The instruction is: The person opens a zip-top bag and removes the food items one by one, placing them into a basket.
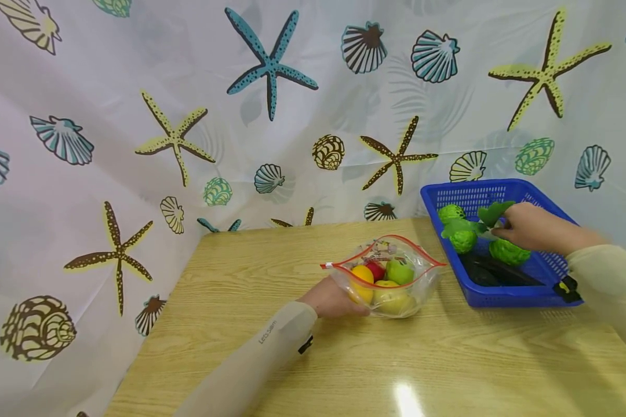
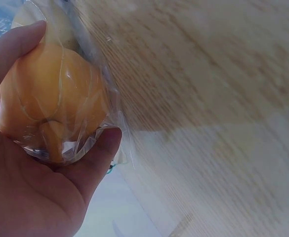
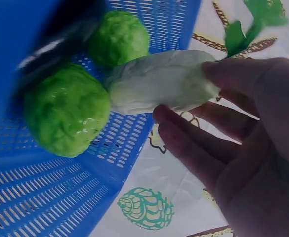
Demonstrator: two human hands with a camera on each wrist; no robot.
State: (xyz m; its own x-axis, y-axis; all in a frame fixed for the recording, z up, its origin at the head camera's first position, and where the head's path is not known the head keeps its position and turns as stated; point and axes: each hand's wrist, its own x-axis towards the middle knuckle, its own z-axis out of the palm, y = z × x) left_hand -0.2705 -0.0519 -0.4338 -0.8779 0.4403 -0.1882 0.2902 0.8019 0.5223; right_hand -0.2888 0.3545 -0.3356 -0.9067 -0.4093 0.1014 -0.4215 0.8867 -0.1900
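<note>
Fingers of my left hand (image 1: 330,299) curl around the open zip bag (image 1: 391,278) near the table's (image 1: 271,347) back edge; my right hand (image 1: 527,227) pinches a leafy vegetable (image 3: 159,81) over the blue basket (image 1: 506,295).

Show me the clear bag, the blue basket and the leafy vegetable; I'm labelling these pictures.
clear bag (image 1: 422,281), head view, right side wall.
blue basket (image 1: 506,297), head view, front wall.
leafy vegetable (image 3: 159,81), right wrist view, pale stalk.

The head view looks forward and down across the table (image 1: 271,359). Each wrist view sits close by its own hand; the right shares the blue basket (image 1: 501,295) with it.
</note>
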